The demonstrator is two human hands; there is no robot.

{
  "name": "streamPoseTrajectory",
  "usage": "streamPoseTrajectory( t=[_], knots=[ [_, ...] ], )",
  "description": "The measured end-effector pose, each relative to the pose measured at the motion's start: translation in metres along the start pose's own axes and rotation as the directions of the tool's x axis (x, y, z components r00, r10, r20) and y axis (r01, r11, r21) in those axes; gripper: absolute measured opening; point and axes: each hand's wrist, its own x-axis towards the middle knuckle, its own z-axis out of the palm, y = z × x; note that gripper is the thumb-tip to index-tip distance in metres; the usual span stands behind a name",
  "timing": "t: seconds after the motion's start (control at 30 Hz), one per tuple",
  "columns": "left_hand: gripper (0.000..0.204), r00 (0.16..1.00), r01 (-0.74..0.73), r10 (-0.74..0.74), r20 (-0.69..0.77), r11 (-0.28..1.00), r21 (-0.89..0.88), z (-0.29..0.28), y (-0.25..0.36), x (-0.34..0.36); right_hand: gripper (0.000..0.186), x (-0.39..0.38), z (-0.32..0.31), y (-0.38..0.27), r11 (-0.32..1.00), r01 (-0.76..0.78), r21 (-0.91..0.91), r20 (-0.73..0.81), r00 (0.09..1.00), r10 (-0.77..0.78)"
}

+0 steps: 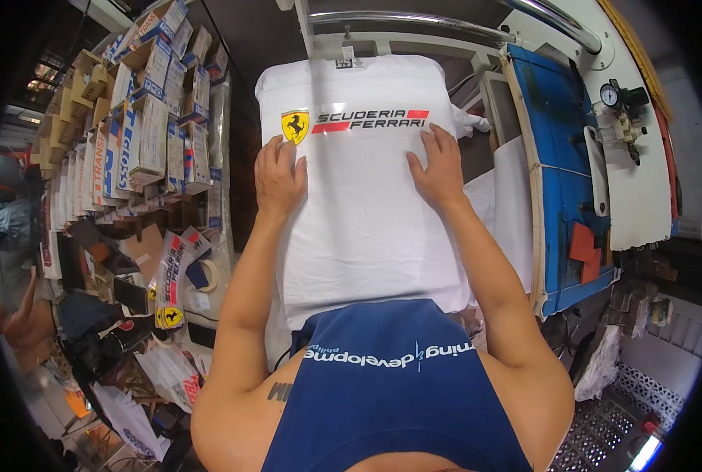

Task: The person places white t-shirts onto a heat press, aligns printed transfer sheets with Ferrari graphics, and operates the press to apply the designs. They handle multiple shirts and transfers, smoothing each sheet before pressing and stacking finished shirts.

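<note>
A white T-shirt (pixel 359 228) lies flat in front of me, bearing a yellow shield emblem (pixel 294 124) with a black horse and, beside it, black and red lettering (pixel 370 119) on a clear film. My left hand (pixel 280 175) rests open on the shirt, fingertips at the lower left side of the emblem. My right hand (pixel 433 167) is also open on the fabric, fingers just below the right end of the lettering. Both hands have slightly bent fingers touching the shirt, with nothing visibly gripped.
Stacked long cardboard boxes (pixel 142 134) fill the left, above loose printed transfers (pixel 170 283) and a tape roll (pixel 201 276). A blue press panel (pixel 559 181) with a gauge (pixel 610 94) stands right. Metal bars (pixel 414 17) cross behind the shirt. Another person's bare limb (pixel 22 318) shows far left.
</note>
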Motion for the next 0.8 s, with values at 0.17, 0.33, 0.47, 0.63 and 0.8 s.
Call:
streamPoseTrajectory(
  t=[0.17, 0.33, 0.47, 0.63, 0.8],
  knots=[
    [0.038, 0.999, -0.028, 0.027, 0.032, 0.999, 0.046, 0.0002, 0.0005, 0.0019, 0.050, 0.0050, -0.0001, -0.0042, 0.998, -0.002, -0.064, 0.013, 1.000, 0.002],
    [0.038, 0.999, -0.030, 0.027, 0.037, 0.996, 0.080, 0.0044, -0.0025, 0.0050, 0.049, 0.0077, 0.0041, -0.0014, 0.996, -0.007, -0.089, 0.003, 1.000, 0.007],
    [0.038, 0.999, -0.028, 0.025, 0.036, 0.996, 0.084, 0.0068, -0.0028, 0.0063, 0.048, 0.0094, 0.0075, 0.0006, 0.997, -0.014, -0.080, 0.003, 1.000, 0.015],
    [0.038, 0.999, -0.042, 0.039, 0.032, 0.996, 0.085, 0.0055, -0.0039, 0.0082, 0.049, 0.0106, 0.0055, 0.0004, 0.996, -0.032, -0.088, 0.008, 0.999, 0.033],
    [0.037, 0.999, -0.049, 0.048, 0.013, 0.995, 0.082, 0.0011, 0.0025, 0.0084, 0.050, 0.0107, 0.0034, -0.0056, 0.995, -0.052, -0.083, 0.007, 0.999, 0.053]
  ],
)
